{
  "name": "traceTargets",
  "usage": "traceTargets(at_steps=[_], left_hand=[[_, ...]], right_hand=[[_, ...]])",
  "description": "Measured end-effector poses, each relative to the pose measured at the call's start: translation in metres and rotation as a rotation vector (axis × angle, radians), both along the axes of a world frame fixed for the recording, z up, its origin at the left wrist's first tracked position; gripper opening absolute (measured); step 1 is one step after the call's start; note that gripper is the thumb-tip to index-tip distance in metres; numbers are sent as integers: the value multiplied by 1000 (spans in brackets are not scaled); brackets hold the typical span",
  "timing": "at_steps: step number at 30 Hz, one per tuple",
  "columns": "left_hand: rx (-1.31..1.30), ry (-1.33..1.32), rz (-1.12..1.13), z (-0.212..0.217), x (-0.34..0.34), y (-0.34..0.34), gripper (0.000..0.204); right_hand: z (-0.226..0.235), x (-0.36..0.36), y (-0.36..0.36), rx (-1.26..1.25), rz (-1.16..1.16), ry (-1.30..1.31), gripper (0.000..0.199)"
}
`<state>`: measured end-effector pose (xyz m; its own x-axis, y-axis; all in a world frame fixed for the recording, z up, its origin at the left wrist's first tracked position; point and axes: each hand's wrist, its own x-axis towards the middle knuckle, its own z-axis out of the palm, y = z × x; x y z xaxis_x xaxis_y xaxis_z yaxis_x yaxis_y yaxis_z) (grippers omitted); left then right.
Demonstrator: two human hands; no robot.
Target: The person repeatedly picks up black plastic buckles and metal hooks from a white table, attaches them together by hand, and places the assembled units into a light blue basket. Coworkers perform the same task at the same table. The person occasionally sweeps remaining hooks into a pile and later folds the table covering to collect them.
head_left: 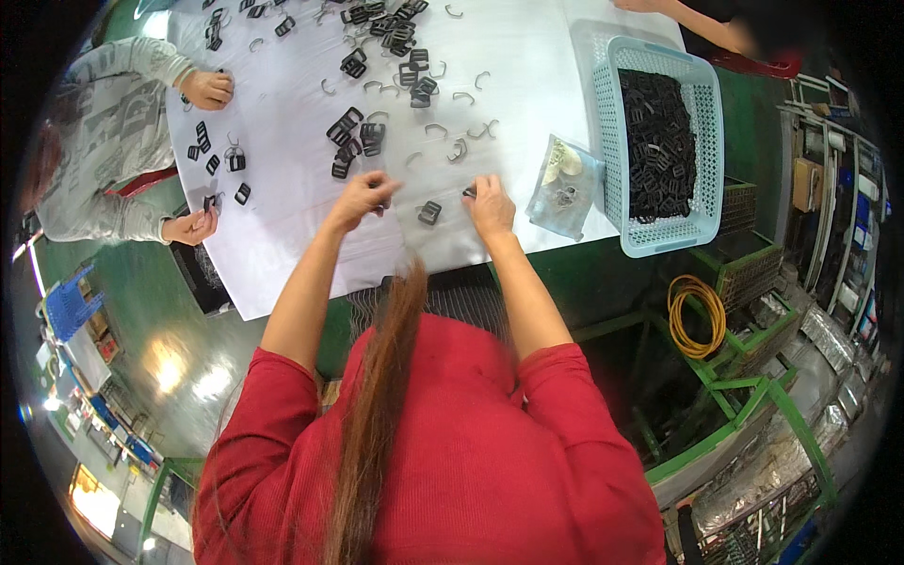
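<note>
On the white-covered table (282, 235), my right hand (492, 209) pinches a small black plastic buckle (469, 192), mostly covered by the fingers. My left hand (363, 200) is raised slightly to the left, its fingers drawn together. What they hold, if anything, is too small and smeared to name. Between my hands lies another black buckle (429, 212), touched by neither. A cluster of black buckles (347, 141) sits just beyond my left hand. Several thin, curved metal clips (436, 130) are scattered past my hands.
A light-blue basket (610, 141) full of black buckles stands at the table's right. Beside it lies a clear plastic bag (565, 188) with small pieces inside. More buckles (400, 38) pile up at the far side. A co-worker's hands (207, 89) work at the left; another person's arm (697, 24) reaches in far right.
</note>
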<state>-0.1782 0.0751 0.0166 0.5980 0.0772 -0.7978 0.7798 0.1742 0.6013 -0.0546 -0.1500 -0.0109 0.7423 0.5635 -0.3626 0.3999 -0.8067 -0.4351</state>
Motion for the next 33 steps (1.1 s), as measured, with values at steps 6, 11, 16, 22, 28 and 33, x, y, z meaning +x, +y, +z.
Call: traceTargets(at_steps=[6,11,16,22,28,33], left_hand=[[850,-328,-415,-37,-4,-75,30],[491,-135,-336,-47,2,-51,26],[398,66,-189,-19,21,-11,26],[243,-175,-267,29,120,-42,26],[267,-612,-70,102,249,-172,36],[609,-746,200,58,256,-107,36]], right_hand=[[7,0,-11,43,60,64,19],[20,14,-20,229,-323,559,17],[20,35,-35,304,-408,518,19],[90,108,-81,475,-565,249,18],[159,205,-144,306,-695,-209,22],[147,216,-90,60,-412,-762,34]])
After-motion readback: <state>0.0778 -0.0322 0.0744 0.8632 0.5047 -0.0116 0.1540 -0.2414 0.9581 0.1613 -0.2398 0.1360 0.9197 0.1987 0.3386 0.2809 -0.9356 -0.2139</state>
